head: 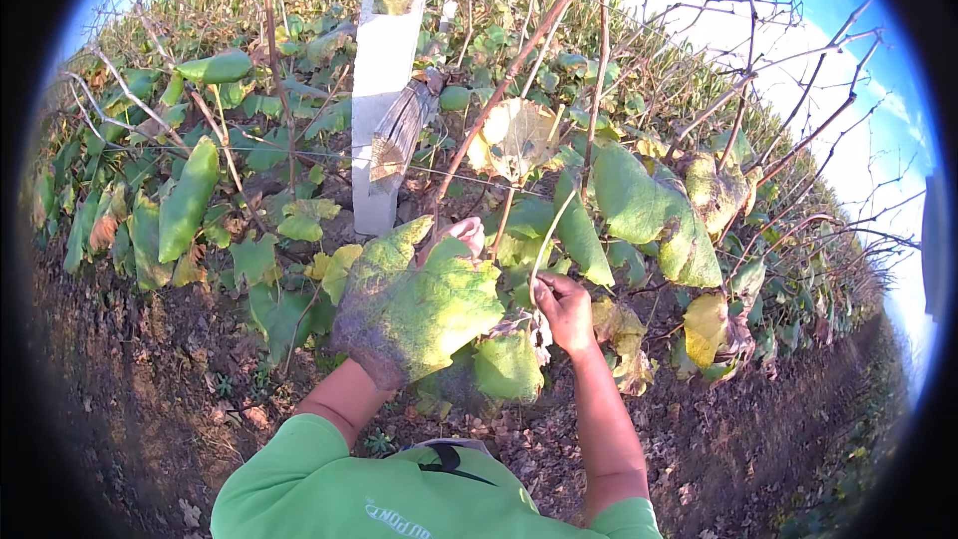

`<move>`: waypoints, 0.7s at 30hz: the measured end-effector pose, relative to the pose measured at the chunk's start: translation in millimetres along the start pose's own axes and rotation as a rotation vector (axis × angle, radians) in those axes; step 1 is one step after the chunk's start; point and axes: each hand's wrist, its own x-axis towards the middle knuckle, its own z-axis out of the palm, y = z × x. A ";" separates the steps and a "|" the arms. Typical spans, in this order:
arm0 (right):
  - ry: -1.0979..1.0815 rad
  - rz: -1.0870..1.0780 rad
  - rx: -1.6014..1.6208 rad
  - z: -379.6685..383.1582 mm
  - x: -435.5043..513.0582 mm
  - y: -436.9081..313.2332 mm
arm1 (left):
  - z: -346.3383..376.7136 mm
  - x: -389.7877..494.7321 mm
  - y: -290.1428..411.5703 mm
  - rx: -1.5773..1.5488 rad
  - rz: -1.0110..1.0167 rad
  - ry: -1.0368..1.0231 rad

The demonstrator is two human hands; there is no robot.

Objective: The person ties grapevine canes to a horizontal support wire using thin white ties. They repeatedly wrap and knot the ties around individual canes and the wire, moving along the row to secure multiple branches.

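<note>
My right hand [566,312] pinches a thin pale shoot [551,236] of a grapevine between thumb and fingers. The shoot rises from my fingertips toward the upright brown canes. A broad yellow-green grape leaf [426,307], browned along its lower left, covers most of my left hand [465,236]. Only some fingers show above that leaf, and what they hold is hidden. Just left of my right wrist hang a smaller green leaf [510,365] and a shrivelled dry one [540,337]. A thick cane [516,67] slants up to the right behind my hands.
A white post [380,105] stands ahead, with a weathered wooden piece [404,133] leaning beside it. Trellis wire [314,155] crosses the row. Large leaves [636,198] hang right of my hands, and bare branches [804,101] spread farther right. Dry leaves litter the soil [187,374].
</note>
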 end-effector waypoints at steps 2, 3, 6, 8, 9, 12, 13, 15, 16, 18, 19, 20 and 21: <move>-0.004 0.237 0.165 14.6 26.4 -5.9 | 20.1 29.7 -0.5 -0.119 -0.097 0.084; -0.009 0.331 0.276 20.8 39.4 -10.5 | 29.3 42.6 0.5 -0.207 -0.185 0.147; 0.094 0.383 0.493 33.3 63.2 -31.1 | 41.3 64.4 11.0 -0.172 -0.280 0.227; 0.089 0.453 0.573 36.0 73.9 -45.8 | 47.9 70.0 16.7 -0.178 -0.269 0.262; 0.094 0.470 0.598 38.6 78.6 -51.7 | 48.6 71.1 18.6 -0.166 -0.267 0.266; 0.148 0.538 0.764 45.9 93.9 -62.3 | 48.8 74.3 18.6 -0.221 -0.205 0.252; 0.162 0.563 0.833 47.6 97.4 -63.1 | 48.0 75.1 17.3 -0.207 -0.204 0.245; 0.158 0.514 0.893 51.7 103.8 -62.0 | 43.9 77.2 14.7 -0.186 -0.194 0.227; 0.168 0.512 0.909 54.4 105.5 -60.7 | 42.0 77.4 13.6 -0.180 -0.199 0.211; 0.214 0.500 0.935 60.8 108.6 -57.5 | 37.1 77.6 12.7 -0.175 -0.188 0.158; 0.244 0.496 0.947 62.5 109.6 -55.7 | 35.3 77.3 12.8 -0.177 -0.197 0.136; 0.261 0.488 0.960 63.8 110.7 -53.9 | 34.0 76.7 13.1 -0.172 -0.180 0.108; 0.279 0.480 0.973 64.6 111.6 -52.4 | 33.1 76.0 13.5 -0.172 -0.177 0.084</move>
